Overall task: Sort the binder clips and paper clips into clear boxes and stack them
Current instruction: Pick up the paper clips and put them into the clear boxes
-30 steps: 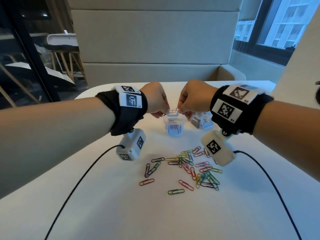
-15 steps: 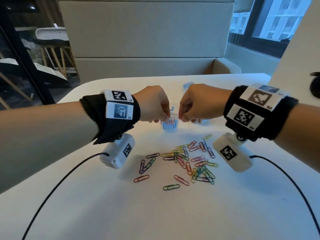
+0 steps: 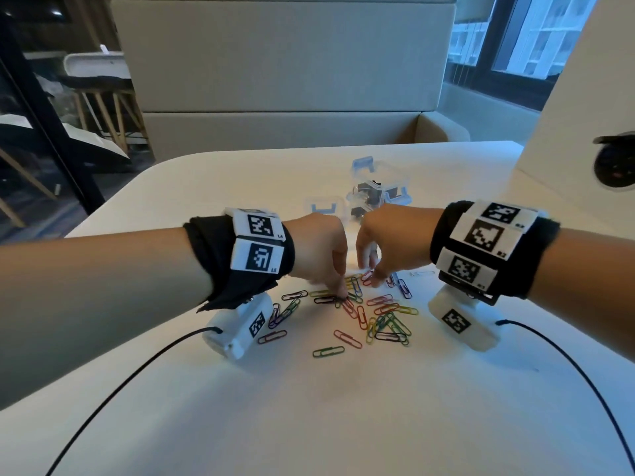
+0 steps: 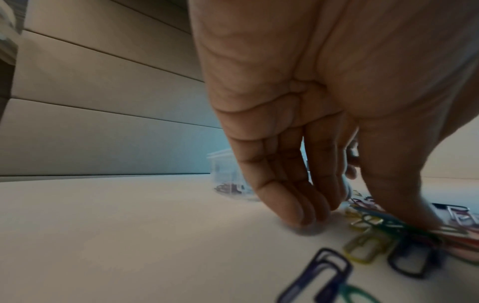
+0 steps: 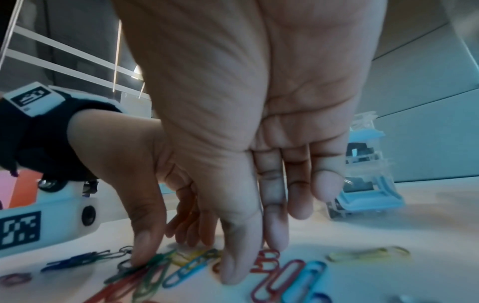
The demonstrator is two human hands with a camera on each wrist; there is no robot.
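Several coloured paper clips (image 3: 378, 314) lie scattered on the white table (image 3: 309, 424). My left hand (image 3: 340, 290) reaches down onto the pile's left part; in the left wrist view its fingers (image 4: 298, 213) are straight on the table and the thumb rests on green clips (image 4: 394, 223). My right hand (image 3: 370, 274) touches the pile's far edge, thumb and fingers (image 5: 274, 231) straight beside a red clip (image 5: 267, 260). Neither hand plainly holds a clip. A clear box (image 3: 324, 206) with paper clips stands behind the left hand. A clear box of black binder clips (image 3: 369, 195) stands further back.
A black cable (image 3: 120, 383) runs from the left wrist camera and another cable (image 3: 584, 372) from the right one, both across the near table. A beige sofa back (image 3: 275, 63) rises behind the table. A dark round object (image 3: 615, 166) sits at the far right.
Both hands have come down from above the clear box onto the paper clip pile, and their curled fingers have straightened. The boxes now show behind the hands.
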